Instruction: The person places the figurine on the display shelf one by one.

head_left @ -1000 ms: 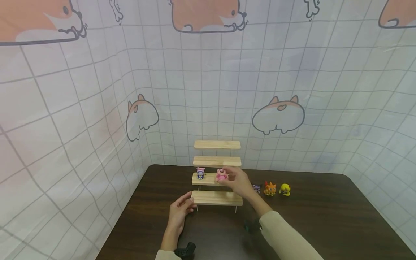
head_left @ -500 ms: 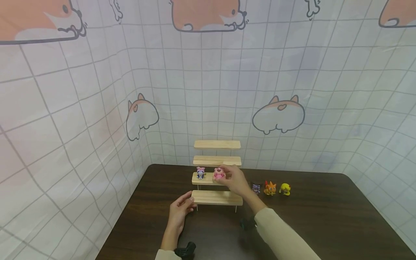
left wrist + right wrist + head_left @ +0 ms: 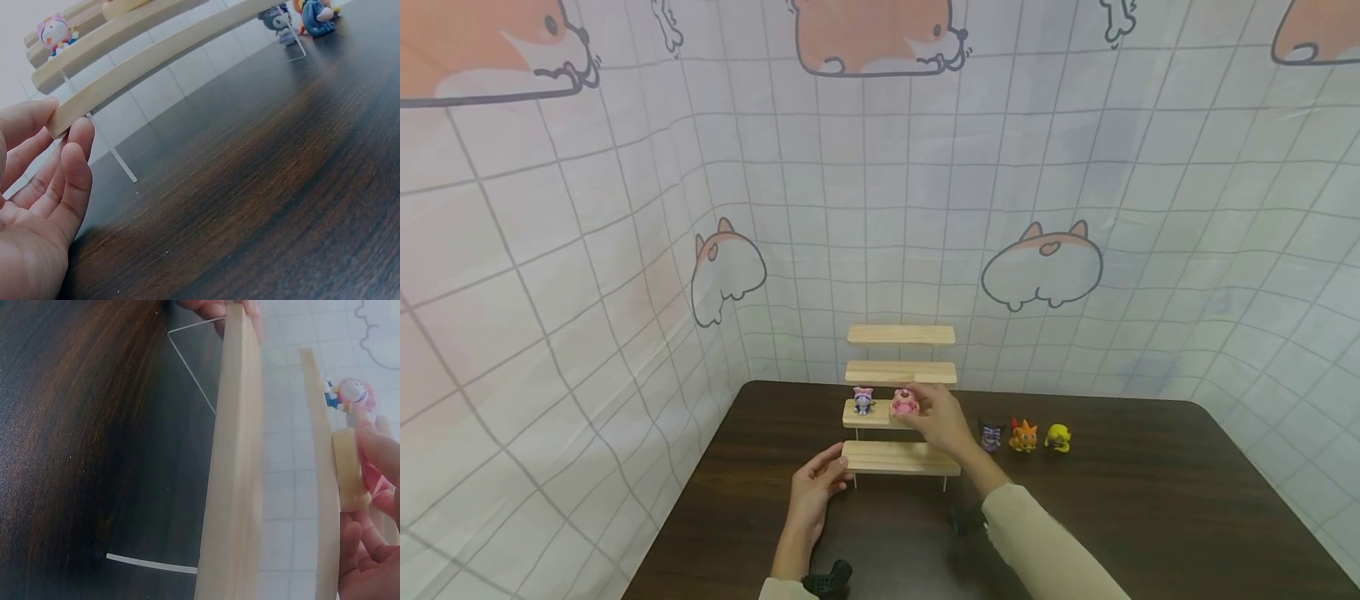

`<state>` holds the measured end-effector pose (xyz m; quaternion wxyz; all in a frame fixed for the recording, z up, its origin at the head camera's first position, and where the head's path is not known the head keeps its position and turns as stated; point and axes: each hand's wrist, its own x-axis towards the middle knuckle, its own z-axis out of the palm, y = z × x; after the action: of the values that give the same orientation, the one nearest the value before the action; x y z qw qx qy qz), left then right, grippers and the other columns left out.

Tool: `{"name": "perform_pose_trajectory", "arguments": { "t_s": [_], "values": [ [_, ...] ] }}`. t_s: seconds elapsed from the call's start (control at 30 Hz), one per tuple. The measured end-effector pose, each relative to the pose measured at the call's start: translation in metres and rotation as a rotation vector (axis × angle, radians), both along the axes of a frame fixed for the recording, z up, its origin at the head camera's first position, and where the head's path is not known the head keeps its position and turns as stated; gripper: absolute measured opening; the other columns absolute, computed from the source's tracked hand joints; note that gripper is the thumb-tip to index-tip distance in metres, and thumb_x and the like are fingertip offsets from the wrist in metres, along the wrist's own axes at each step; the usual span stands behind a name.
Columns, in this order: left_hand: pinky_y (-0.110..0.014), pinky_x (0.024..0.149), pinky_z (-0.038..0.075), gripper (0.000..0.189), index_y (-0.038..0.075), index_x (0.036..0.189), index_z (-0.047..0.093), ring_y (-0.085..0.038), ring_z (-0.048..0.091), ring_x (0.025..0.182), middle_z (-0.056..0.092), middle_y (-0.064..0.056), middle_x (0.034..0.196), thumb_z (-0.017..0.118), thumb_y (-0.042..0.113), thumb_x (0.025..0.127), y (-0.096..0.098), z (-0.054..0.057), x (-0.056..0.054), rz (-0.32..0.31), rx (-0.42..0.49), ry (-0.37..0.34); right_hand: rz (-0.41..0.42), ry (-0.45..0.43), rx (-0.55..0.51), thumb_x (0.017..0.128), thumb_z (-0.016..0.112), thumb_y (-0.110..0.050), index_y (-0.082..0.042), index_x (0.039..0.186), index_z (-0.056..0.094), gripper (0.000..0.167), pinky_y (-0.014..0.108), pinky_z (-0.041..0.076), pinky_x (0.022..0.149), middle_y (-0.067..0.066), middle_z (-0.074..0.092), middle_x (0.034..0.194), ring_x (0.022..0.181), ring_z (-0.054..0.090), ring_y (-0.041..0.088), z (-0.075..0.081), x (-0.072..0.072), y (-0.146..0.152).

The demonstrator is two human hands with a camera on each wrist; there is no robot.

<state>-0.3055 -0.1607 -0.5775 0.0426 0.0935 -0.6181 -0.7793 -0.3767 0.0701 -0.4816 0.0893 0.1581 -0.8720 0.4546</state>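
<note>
A stepped wooden display rack with thin metal legs stands on the dark table, its lowest board (image 3: 898, 458) nearest me. My left hand (image 3: 812, 492) pinches the left end of that board between thumb and fingers, as the left wrist view also shows. With thumb and fingertips, my right hand (image 3: 943, 421) grips a pink bear figurine (image 3: 904, 403) at the second board up, right of its middle. The bear's pale yellow base (image 3: 351, 469) sits right at the board's surface in the right wrist view. A small figurine in a pink hat (image 3: 862, 402) stands on the same board's left end.
Right of the rack, a dark purple figurine (image 3: 990, 437), an orange one (image 3: 1023, 435) and a yellow one (image 3: 1057, 437) stand in a row on the table (image 3: 1150, 500). Two higher boards rise behind, before a grid-patterned curtain (image 3: 910, 192).
My right hand has shifted slightly left along the second board with the bear figurine, uncovering more of the purple figurine. My left hand has stayed on the lowest board's end.
</note>
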Motion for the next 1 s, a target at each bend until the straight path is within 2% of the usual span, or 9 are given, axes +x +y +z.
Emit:
{"name": "perform_pose_trajectory", "arguments": {
  "t_s": [0.17,0.4,1.0],
  "values": [
    [-0.023,0.071,0.057,0.05,-0.001,0.138,0.061,-0.01,0.072,0.08,0.074,0.003,0.092,0.074,0.02,0.095,-0.0005,0.0005,0.0015,-0.009,-0.008,0.007,-0.006,-0.01,0.008,0.086,0.084,-0.019,-0.011,0.133,0.068,0.05,0.039,0.059,0.079,0.017,0.062,0.116,0.102,0.069,0.03,-0.002,0.0005,-0.0004],
    [-0.022,0.071,0.057,0.048,0.0,0.139,0.061,-0.01,0.072,0.08,0.074,0.003,0.092,0.073,0.018,0.096,-0.0003,0.0009,0.0018,-0.01,-0.002,-0.001,-0.028,0.012,0.009,0.086,0.084,-0.019,-0.011,0.133,0.067,0.051,0.044,0.058,0.084,0.017,0.064,0.117,0.101,0.069,0.03,-0.0039,0.0028,-0.0013],
    [-0.023,0.07,0.057,0.049,-0.001,0.138,0.062,-0.01,0.072,0.08,0.074,0.003,0.093,0.074,0.02,0.095,0.0001,0.0011,0.0009,-0.001,-0.01,0.001,-0.116,0.023,-0.033,0.084,0.086,-0.022,-0.011,0.125,0.069,0.045,0.047,0.055,0.095,0.012,0.068,0.118,0.109,0.067,0.029,-0.0063,0.0033,-0.007]
  ]
}}
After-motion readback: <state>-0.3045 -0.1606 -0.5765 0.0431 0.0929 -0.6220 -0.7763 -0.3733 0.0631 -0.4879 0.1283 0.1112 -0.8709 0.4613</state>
